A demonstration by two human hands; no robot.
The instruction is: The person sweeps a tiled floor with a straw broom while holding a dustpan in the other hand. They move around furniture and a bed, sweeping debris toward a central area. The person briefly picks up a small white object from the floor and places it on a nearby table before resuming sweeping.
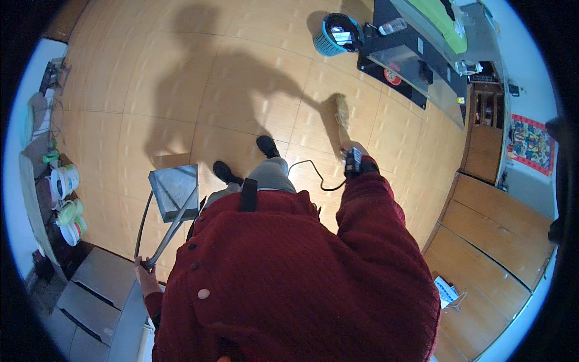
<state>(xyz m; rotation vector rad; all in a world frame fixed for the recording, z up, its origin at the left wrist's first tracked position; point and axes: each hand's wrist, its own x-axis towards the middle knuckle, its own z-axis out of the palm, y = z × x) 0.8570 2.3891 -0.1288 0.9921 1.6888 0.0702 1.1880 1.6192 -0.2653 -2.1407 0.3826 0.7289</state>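
At the lower left my left hand [146, 276] is closed around the long handle of a grey metal dustpan [174, 186]. The pan hangs in front of it, beside my left leg; I cannot tell whether it touches the floor. Out to the right, my right hand [356, 147] grips a short straw-coloured hand broom [341, 116], its bristle end pointing away from me over the tiles. A black device [353, 161] with a dark cable sits at my right wrist and partly hides that hand.
A blue basket bin [329, 43] with a dark liner stands at the far right, next to a low glass-topped black table [395, 81]. Wooden cabinets [482, 223] line the right side. Along the left are white buckets [65, 181] and grey drawers [99, 283]. Tan tiles [241, 90] carry my shadow.
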